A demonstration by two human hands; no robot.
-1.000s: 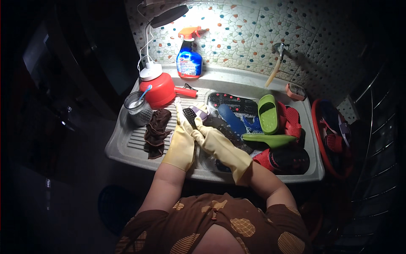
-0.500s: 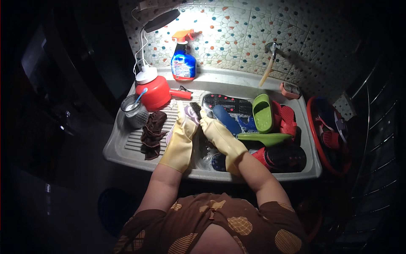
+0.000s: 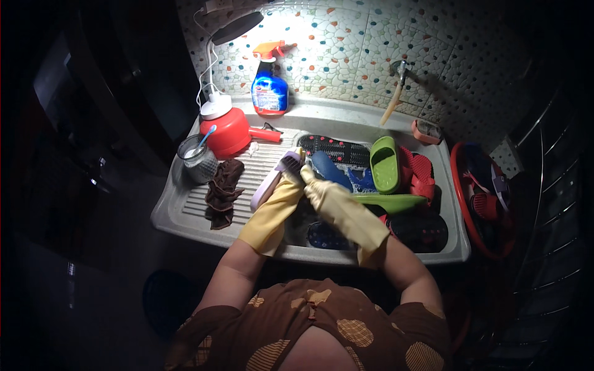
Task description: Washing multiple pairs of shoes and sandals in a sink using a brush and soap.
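Both my hands wear pale yellow rubber gloves. Over the middle of the sink (image 3: 176, 226), my left hand (image 3: 286, 190) is closed round a light purple slipper (image 3: 266, 189), held tilted with its side toward the ribbed board. My right hand (image 3: 314, 184) grips a scrub brush (image 3: 291, 162) with dark bristles, which lies against the slipper's upper end; its handle is mostly hidden by the glove. To the right in the basin are a blue slipper (image 3: 331, 169), green slippers (image 3: 385, 170), red slippers (image 3: 421, 175) and a black sole with red dots (image 3: 334, 149).
On the ribbed board stand a red ladle-like container (image 3: 227, 137), a glass jar (image 3: 199, 162) with a blue-handled stick, and a crumpled brown cloth (image 3: 224, 195). A blue spray bottle (image 3: 270, 93), lamp (image 3: 238, 28) and tap (image 3: 400, 71) are behind. A red tub (image 3: 461, 204) stands right.
The slipper has turned, showing more of its pale side. My right hand and forearm have shifted right and slightly nearer, with the brush still at the slipper.
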